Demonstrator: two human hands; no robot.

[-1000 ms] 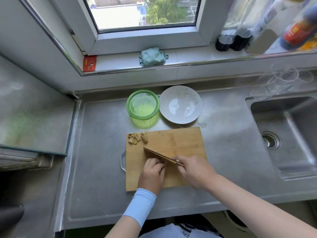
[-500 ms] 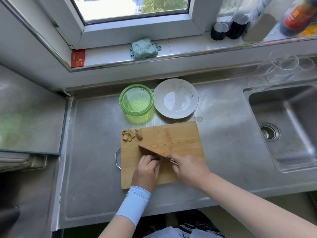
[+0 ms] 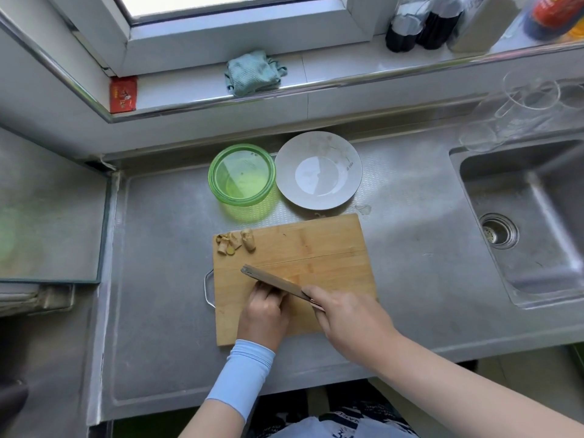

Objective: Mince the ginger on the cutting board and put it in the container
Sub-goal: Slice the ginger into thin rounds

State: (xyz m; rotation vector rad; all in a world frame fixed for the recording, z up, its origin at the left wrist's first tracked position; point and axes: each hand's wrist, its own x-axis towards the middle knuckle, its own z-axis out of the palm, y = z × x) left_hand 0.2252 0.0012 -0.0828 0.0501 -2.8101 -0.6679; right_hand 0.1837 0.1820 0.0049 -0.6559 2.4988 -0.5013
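knife [image 3: 274, 281] sits in the right hand [image 3: 349, 320], clenched on its handle, blade slanting toward 10 o'clock over the board [image 3: 328, 248]. left hand [image 3: 265, 314] is curled knuckles-down against the blade, pinning what i judge is the ginger being cut; the piece itself is hidden. since a second ago the blade has stayed at the knuckles, so mincing is ongoing. ginger scraps [image 3: 235, 243] lie at the board's 11 o'clock corner. green container [image 3: 241, 175] waits empty at 12, beside a plate [image 3: 317, 170].

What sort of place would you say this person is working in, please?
Most likely a home kitchen: a stainless steel counter with a built-in sink, a wooden cutting board with ginger pieces on it, and bottles on the windowsill.
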